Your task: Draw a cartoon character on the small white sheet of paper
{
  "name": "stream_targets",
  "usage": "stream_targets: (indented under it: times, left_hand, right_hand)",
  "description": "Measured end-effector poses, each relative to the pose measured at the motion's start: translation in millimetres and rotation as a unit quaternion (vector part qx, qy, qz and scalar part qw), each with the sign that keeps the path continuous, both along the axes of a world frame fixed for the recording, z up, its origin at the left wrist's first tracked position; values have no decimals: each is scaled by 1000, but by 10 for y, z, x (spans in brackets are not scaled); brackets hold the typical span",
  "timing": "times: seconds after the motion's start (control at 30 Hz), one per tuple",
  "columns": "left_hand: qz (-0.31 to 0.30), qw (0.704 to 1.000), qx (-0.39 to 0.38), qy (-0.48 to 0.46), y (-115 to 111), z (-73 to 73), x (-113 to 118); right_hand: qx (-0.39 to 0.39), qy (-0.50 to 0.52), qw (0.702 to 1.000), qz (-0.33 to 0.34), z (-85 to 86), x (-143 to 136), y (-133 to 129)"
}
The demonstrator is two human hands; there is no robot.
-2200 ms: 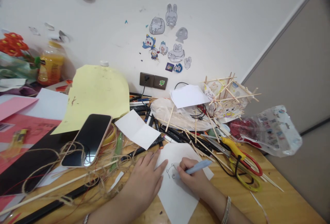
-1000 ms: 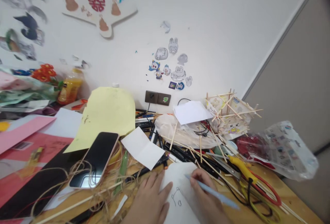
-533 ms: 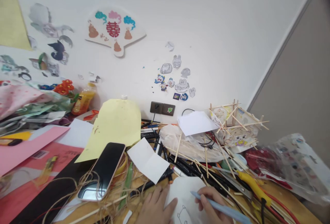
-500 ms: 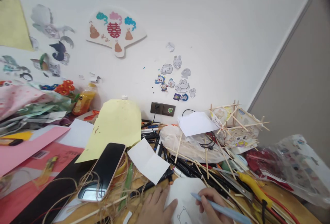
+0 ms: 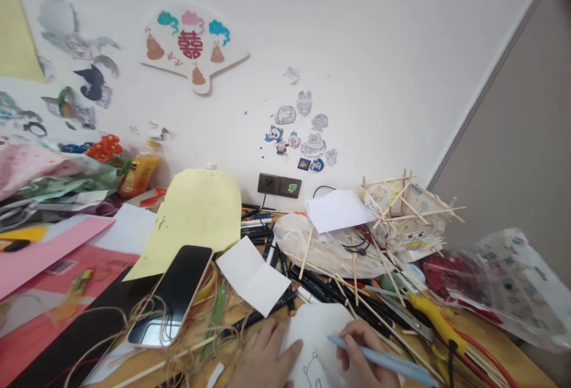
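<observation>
My right hand (image 5: pixel 363 352) is closed around a light blue pen (image 5: pixel 392 362), its tip near the surface of a white sheet of paper (image 5: pixel 319 327). A line drawing with a rounded outline shows on the lower part of that sheet, partly cut off by the bottom of the view. On the sheet's left edge my left hand (image 5: pixel 265 355) lies flat with its fingers apart. Just beyond the hands is a creased piece of white paper (image 5: pixel 253 275). Loose twine (image 5: pixel 151 310) and a phone (image 5: pixel 173 296) lie to the left.
Black markers (image 5: pixel 319 284) crowd the table behind the sheet. Thin wooden sticks, scissors (image 5: pixel 408 316) and a yellow-handled tool (image 5: pixel 435 319) lie on the right, below a stick lantern frame (image 5: pixel 404 215). Yellow paper (image 5: pixel 196 215) and a juice bottle (image 5: pixel 141 168) stand at the back left.
The whole scene has shifted slightly left and up in the view. The pen stays in my right hand over the sheet, and my left hand stays flat. More of the drawing shows.
</observation>
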State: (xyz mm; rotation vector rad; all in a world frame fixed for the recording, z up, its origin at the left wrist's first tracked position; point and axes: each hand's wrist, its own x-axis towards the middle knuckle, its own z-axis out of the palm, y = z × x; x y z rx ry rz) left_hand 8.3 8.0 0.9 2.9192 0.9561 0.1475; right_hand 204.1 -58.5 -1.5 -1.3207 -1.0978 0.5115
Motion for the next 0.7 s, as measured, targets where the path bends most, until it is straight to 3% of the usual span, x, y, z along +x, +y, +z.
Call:
stream_targets:
  times: [0.23,0.5,0.7]
  left_hand:
    - [-4,995,20,-96,-132,166,-31]
    - [-1,991,12,-133,-162,129,-25]
    - [-13,988,29,-150,-177,84,-26]
  right_hand:
    - [-78,-90,990,73,73,27,-91]
    - [-104,-198,965,135,165,-43,-76]
    - [-81,-287,940,165,145,-43,-74]
